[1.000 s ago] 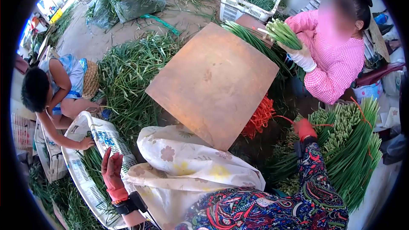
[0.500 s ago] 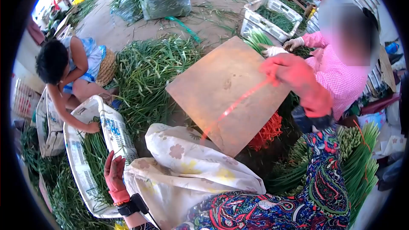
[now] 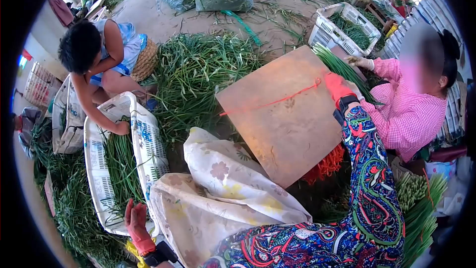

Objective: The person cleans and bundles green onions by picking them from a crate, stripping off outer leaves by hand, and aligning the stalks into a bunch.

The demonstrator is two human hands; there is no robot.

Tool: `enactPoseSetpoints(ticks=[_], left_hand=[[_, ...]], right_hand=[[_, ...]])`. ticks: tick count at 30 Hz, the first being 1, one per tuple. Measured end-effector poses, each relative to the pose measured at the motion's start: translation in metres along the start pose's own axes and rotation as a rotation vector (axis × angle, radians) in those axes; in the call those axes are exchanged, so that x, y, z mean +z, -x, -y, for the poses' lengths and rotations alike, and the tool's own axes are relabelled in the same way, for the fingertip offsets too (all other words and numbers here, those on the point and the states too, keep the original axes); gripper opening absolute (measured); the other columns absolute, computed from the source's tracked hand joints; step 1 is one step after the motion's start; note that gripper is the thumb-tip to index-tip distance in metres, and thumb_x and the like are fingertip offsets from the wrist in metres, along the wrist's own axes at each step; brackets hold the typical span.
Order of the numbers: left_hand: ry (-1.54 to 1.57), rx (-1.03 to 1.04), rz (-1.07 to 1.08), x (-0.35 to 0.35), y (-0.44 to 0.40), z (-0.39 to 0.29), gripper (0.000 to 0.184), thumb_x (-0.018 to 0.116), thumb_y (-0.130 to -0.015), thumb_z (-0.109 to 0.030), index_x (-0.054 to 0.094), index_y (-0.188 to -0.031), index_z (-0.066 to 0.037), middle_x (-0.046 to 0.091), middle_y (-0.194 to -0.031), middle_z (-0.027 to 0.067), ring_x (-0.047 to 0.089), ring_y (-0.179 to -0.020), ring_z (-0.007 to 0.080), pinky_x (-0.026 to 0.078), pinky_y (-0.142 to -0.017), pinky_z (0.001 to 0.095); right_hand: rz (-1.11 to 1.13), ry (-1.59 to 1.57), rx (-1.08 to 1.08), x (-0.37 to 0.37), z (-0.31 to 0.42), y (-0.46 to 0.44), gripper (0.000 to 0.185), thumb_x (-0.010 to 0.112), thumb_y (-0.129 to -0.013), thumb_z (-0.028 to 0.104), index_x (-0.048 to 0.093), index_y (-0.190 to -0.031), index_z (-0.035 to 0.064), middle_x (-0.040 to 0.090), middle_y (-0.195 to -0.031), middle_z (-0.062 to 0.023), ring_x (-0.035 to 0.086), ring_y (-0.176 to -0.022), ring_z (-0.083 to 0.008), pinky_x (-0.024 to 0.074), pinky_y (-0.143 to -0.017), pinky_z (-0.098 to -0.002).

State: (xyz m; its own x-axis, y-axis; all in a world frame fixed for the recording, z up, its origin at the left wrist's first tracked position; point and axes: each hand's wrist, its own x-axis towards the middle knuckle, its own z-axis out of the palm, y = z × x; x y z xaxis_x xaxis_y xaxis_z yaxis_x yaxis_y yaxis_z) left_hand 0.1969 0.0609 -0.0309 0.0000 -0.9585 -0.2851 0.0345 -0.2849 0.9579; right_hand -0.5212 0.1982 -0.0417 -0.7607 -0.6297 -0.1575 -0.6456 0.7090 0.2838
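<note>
My left hand (image 3: 137,227), in a reddish glove, is held with its fingers loosely raised and apart, beside the near end of a white crate (image 3: 94,188) of long green stalks (image 3: 121,161). Nothing shows in it. At the right edge of a square brown board (image 3: 277,134), my right hand (image 3: 339,88) in a red glove appears stretched out with nothing visible in it; its fingertips are partly unclear. A thin red ribbon (image 3: 277,101) lies across the board, one end close to this hand. Just beyond is a bunch of green stalks (image 3: 342,67), beside a co-worker in a pink checked shirt.
Under the board hangs a bundle of red ribbons (image 3: 325,165). Tied green bunches (image 3: 426,203) lie at lower right. Loose stalks (image 3: 203,69) are heaped ahead. Another person (image 3: 106,54) reaches into the crate at left. A patterned cloth (image 3: 228,178) covers my lap.
My right hand has let go of the red ribbon, which now lies on the board, and has moved toward the stalks. The co-worker's bunch has come onto the board's far right corner. The view has shifted.
</note>
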Motion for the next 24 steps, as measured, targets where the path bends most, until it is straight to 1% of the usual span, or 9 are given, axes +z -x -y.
enactPoseSetpoints(ticks=[3, 4, 6, 8, 11, 14, 17, 21, 24], left_hand=[[-0.014, -0.027, -0.005, -0.001, 0.0, 0.003, 0.037, 0.054, -0.086, -0.018, 0.048, -0.12, -0.005, 0.061, -0.096, 0.0109, 0.06, -0.084, 0.0178, 0.049, -0.08, 0.0283], [-0.024, -0.028, -0.004, 0.0, 0.001, 0.001, 0.037, 0.054, -0.086, -0.018, 0.048, -0.12, -0.005, 0.061, -0.096, 0.0108, 0.06, -0.084, 0.0177, 0.049, -0.08, 0.0282], [-0.036, -0.034, -0.009, 0.004, 0.001, -0.002, 0.037, 0.053, -0.086, -0.018, 0.049, -0.12, -0.005, 0.061, -0.096, 0.0105, 0.06, -0.084, 0.0176, 0.049, -0.08, 0.0281], [-0.037, -0.043, -0.041, 0.01, 0.002, -0.005, 0.036, 0.053, -0.086, -0.018, 0.049, -0.12, -0.006, 0.061, -0.095, 0.0103, 0.06, -0.083, 0.0175, 0.049, -0.079, 0.0279], [-0.022, -0.025, -0.006, 0.005, 0.007, -0.009, 0.038, 0.054, -0.086, -0.018, 0.048, -0.121, -0.005, 0.061, -0.095, 0.0098, 0.06, -0.084, 0.0182, 0.048, -0.081, 0.0289], [0.019, 0.04, -0.003, -0.027, 0.013, -0.003, 0.037, 0.052, -0.087, -0.017, 0.048, -0.121, -0.005, 0.061, -0.096, 0.01, 0.06, -0.085, 0.018, 0.049, -0.082, 0.0306], [0.094, 0.05, -0.102, -0.055, 0.022, 0.002, 0.036, 0.054, -0.086, -0.015, 0.049, -0.119, -0.002, 0.062, -0.094, 0.0121, 0.061, -0.08, 0.0174, 0.05, -0.08, 0.0312], [0.145, -0.001, -0.161, -0.065, 0.048, 0.013, 0.035, 0.055, -0.086, -0.015, 0.05, -0.118, -0.001, 0.062, -0.096, 0.0124, 0.061, -0.084, 0.0179, 0.049, -0.079, 0.026], [0.209, 0.024, -0.181, -0.082, 0.053, 0.027, 0.035, 0.054, -0.086, -0.014, 0.05, -0.118, -0.001, 0.062, -0.097, 0.0116, 0.061, -0.088, 0.0182, 0.048, -0.081, 0.0267]], right_hand=[[-0.079, 0.255, -0.033, 0.0, 0.012, -0.006, 0.031, 0.053, -0.081, 0.017, 0.054, -0.111, 0.0058, 0.061, -0.099, -0.011, 0.06, -0.091, -0.0204, 0.047, -0.076, -0.0313], [-0.117, 0.082, -0.083, 0.0, 0.025, 0.0, 0.032, 0.053, -0.082, 0.017, 0.053, -0.112, 0.006, 0.06, -0.101, -0.0113, 0.06, -0.093, -0.0208, 0.047, -0.077, -0.0315], [-0.053, -0.894, -0.148, 0.017, 0.065, 0.02, 0.041, 0.046, -0.081, 0.011, 0.045, -0.121, 0.0094, 0.054, -0.114, -0.0122, 0.051, -0.109, -0.0255, 0.041, -0.089, -0.0365], [-0.202, -0.144, -0.676, 0.044, 0.097, 0.028, 0.048, 0.045, -0.079, 0.013, 0.04, -0.127, 0.0122, 0.047, -0.124, -0.0101, 0.043, -0.115, -0.0265, 0.0341, -0.095, -0.04], [-0.073, -0.002, -0.718, 0.03, 0.121, 0.063, 0.054, 0.049, -0.076, 0.015, 0.038, -0.129, 0.013, 0.039, -0.132, -0.0064, 0.041, -0.117, -0.0278, 0.0323, -0.097, -0.0399], [-0.407, -0.071, -0.757, 0.037, 0.111, 0.073, 0.036, 0.044, -0.08, 0.016, 0.048, -0.116, 0.0154, 0.049, -0.122, -0.0074, 0.044, -0.114, -0.0285, 0.0336, -0.096, -0.0418], [-0.52, -0.36, -0.908, -0.014, 0.113, 0.098, 0.037, 0.049, -0.078, 0.018, 0.052, -0.114, 0.012, 0.051, -0.12, -0.0104, 0.043, -0.114, -0.0299, 0.0328, -0.096, -0.0414], [-0.331, -0.419, -0.979, -0.08, 0.158, 0.144, 0.048, 0.052, -0.079, 0.006, 0.043, -0.127, 0.0087, 0.048, -0.125, -0.0097, 0.046, -0.112, -0.029, 0.0352, -0.095, -0.0367], [0.103, -0.847, -1.057, -0.098, 0.211, 0.177, 0.051, 0.055, -0.083, 0.01, 0.038, -0.131, 0.0103, 0.046, -0.128, -0.0086, 0.046, -0.112, -0.0216, 0.0343, -0.095, -0.0315]])
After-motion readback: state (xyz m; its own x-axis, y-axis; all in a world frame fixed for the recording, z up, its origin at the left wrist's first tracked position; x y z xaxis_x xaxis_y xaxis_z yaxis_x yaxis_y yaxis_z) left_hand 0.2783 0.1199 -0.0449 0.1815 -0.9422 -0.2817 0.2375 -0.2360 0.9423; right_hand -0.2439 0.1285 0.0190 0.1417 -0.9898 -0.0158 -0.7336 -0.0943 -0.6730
